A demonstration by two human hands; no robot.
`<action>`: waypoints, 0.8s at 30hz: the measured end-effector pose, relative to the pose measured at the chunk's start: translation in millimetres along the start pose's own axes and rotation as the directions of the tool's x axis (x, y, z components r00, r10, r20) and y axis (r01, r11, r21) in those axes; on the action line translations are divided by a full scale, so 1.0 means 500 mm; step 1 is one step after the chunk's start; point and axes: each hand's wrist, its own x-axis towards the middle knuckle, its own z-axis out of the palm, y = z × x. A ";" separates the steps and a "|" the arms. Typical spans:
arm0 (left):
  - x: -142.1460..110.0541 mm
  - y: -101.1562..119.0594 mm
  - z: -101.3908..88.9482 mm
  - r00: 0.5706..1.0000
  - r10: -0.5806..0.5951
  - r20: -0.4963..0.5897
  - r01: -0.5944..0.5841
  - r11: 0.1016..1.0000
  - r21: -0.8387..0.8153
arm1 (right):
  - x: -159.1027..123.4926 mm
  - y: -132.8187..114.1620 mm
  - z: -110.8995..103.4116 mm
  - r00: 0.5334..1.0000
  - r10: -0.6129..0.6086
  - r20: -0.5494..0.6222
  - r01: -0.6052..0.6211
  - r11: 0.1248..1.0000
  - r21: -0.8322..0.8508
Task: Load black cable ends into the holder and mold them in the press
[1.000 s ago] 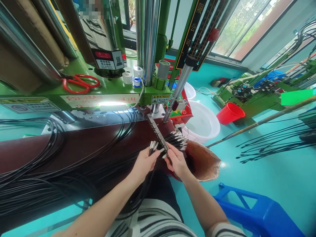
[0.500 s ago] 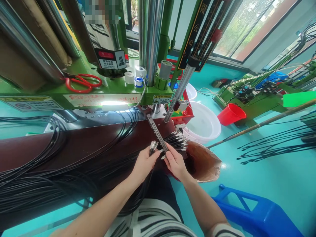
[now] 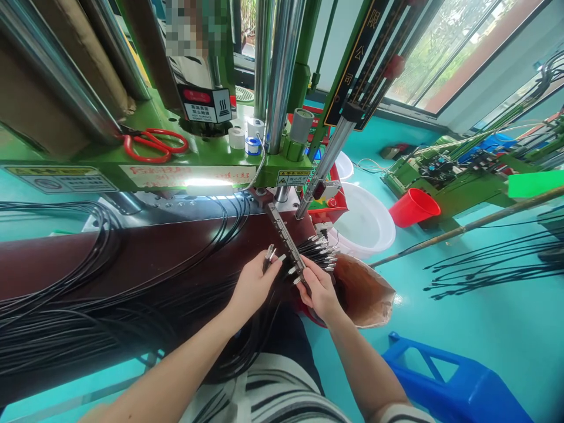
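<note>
My left hand is closed around a few black cables whose silvery connector ends stick up past the fingers. One metal end pokes out at its fingertips, just left of a long notched metal bar. The near end of that bar is gripped by my right hand, thumb on top. Small metal connectors sit along the bar's left side by my right fingers. Beyond the right hand lies a bundle of black cables with metal tips. My left palm hides how many cables it holds.
A green press carrying red scissors and tape rolls stands behind the brown table. Many black cables cover the table's left. At right are a brown paper-lined bin, white tub and blue stool.
My left hand has drawn a little left, away from the bar, with its cables. My right hand stays at the bar's near end. The whole view has shifted slightly.
</note>
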 end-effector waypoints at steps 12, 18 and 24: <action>0.008 0.007 0.015 0.998 -0.031 0.056 0.032 0.999 -0.009 | -0.005 0.000 0.006 1.000 -0.022 -0.020 0.021 0.997 -0.073; 0.012 0.006 0.020 0.999 0.000 0.048 -0.001 1.000 0.011 | -0.006 -0.003 0.014 0.999 -0.029 -0.039 0.025 0.994 -0.104; 0.016 0.005 0.026 0.999 0.023 0.050 -0.025 0.999 0.042 | -0.005 0.002 0.014 0.997 -0.027 -0.067 0.024 0.998 -0.053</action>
